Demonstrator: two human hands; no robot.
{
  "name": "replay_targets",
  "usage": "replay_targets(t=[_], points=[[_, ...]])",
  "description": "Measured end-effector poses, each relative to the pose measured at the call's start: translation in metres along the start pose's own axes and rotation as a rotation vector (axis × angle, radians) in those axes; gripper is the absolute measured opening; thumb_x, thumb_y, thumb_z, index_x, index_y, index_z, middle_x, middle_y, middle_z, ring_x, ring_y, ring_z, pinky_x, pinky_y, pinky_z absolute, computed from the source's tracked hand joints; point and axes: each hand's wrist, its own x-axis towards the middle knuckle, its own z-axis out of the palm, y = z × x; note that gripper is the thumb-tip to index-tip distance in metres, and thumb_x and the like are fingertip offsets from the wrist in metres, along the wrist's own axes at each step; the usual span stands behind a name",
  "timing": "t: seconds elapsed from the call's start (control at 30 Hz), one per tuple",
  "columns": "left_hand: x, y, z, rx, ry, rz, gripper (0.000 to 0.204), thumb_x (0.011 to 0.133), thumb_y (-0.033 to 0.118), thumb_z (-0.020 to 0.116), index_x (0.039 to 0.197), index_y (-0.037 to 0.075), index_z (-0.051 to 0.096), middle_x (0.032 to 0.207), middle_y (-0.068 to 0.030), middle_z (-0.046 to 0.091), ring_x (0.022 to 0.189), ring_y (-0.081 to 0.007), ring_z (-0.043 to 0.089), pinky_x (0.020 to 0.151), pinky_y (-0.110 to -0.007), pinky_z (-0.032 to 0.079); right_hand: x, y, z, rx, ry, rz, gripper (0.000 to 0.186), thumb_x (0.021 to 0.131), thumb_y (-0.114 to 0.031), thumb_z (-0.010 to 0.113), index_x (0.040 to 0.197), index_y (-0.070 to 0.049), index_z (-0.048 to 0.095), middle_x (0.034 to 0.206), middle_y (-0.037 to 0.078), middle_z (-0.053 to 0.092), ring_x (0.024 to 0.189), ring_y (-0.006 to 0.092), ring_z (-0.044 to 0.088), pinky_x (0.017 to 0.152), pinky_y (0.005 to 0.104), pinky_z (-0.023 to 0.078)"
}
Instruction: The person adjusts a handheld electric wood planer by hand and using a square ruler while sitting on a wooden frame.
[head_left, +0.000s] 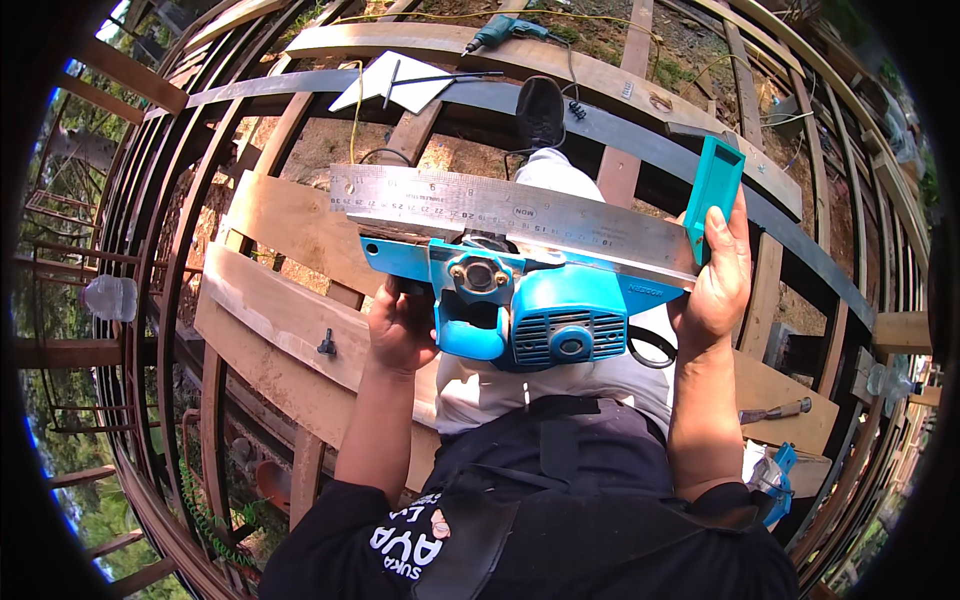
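Note:
A blue electric planer (pixel 572 310) lies on its side above my lap, its motor housing toward me and its long flat sole on the far side. My left hand (pixel 398 325) is closed around its front end, the fingers partly hidden beneath the body. My right hand (pixel 718 275) grips the teal stock (pixel 716 185) of a try square, with the thumb on it and the palm beside the planer's rear end. The square's steel blade (pixel 450 200) stretches left along the planer's sole. Whether the blade touches the sole all along, I cannot tell.
Curved wooden boards (pixel 290 320) rest on beams with open gaps around me. A dark bolt-like knob (pixel 326 342) sits on one board. Beyond are a green drill (pixel 500 32) with cord and a white sheet (pixel 405 88). At right lies a chisel (pixel 775 411) near a blue tool (pixel 782 485).

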Motion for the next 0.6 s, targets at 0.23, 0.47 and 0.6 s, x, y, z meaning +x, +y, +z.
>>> replay_targets(t=[0.23, 0.47, 0.6], points=[[0.001, -0.003, 0.009, 0.099, -0.056, 0.044, 0.049, 0.098, 0.044, 0.037, 0.138, 0.016, 0.046, 0.13, -0.0061, 0.057, 0.109, -0.0227, 0.06, 0.064, -0.031, 0.055, 0.032, 0.006, -0.029, 0.253, 0.028, 0.092, 0.033, 0.099, -0.01, 0.047, 0.132, -0.007, 0.046, 0.108, 0.005, 0.063, 0.095, 0.0136, 0.064, 0.082, 0.0298, 0.056], [0.004, -0.004, -0.007, -0.011, -0.252, 0.068, 0.054, 0.097, 0.045, 0.036, 0.142, 0.016, 0.04, 0.135, -0.008, 0.054, 0.119, -0.0265, 0.055, 0.082, -0.038, 0.054, 0.03, 0.023, -0.032, 0.234, -0.124, 0.105, 0.037, 0.097, -0.012, 0.053, 0.133, -0.007, 0.046, 0.103, 0.005, 0.064, 0.09, 0.0132, 0.063, 0.083, 0.0277, 0.052], [0.007, -0.002, -0.011, -0.225, -0.411, -0.06, 0.055, 0.097, 0.045, 0.037, 0.143, 0.015, 0.038, 0.138, -0.0085, 0.051, 0.123, -0.0273, 0.052, 0.095, -0.044, 0.048, 0.036, 0.033, -0.034, 0.032, -0.161, 0.011, 0.038, 0.097, -0.013, 0.053, 0.135, -0.008, 0.047, 0.102, 0.007, 0.066, 0.088, 0.0147, 0.064, 0.082, 0.0299, 0.052]])
